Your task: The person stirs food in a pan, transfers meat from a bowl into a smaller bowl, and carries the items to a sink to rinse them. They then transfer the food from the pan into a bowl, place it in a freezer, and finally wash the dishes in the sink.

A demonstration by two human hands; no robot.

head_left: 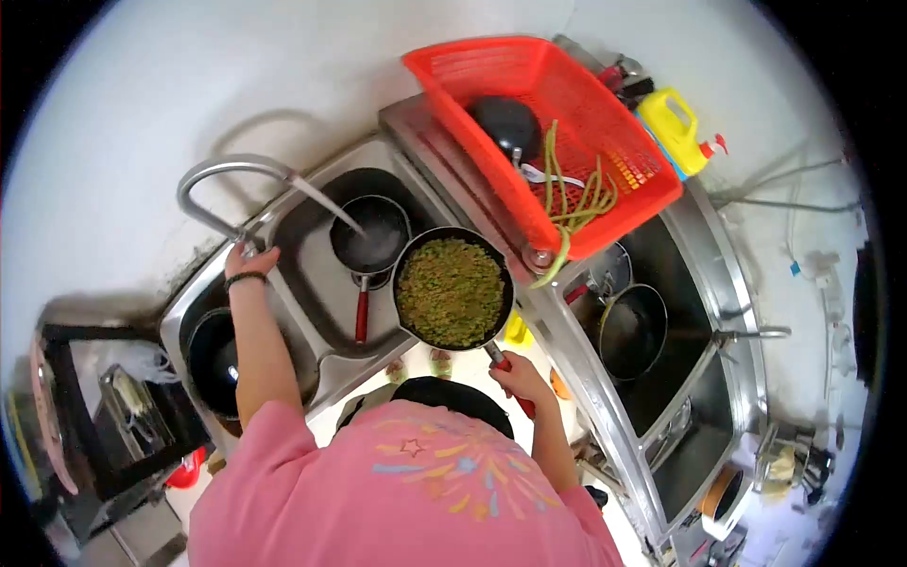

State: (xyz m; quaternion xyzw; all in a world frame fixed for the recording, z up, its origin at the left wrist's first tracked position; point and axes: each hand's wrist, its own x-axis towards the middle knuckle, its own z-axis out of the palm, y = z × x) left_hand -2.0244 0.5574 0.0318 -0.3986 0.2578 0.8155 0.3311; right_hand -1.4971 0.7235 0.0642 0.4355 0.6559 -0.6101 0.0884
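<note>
My right hand point(521, 378) is closed round the red handle of a frying pan point(452, 289) full of chopped green and brown food. My left hand point(249, 260) is at the base of the curved faucet point(213, 175), on its tap; its exact hold is hard to make out. Water runs from the spout into a small dark pan point(369, 234) with a red handle, which sits in the sink point(312, 255). The full pan is held beside it, over the sink's right edge.
A red basket point(605, 104) with long green beans point(567, 203) and a black pan stands at the upper right, beside a yellow bottle point(673, 128). More pans point(633, 333) lie in the right sink. A black wok point(213, 364) is at the left.
</note>
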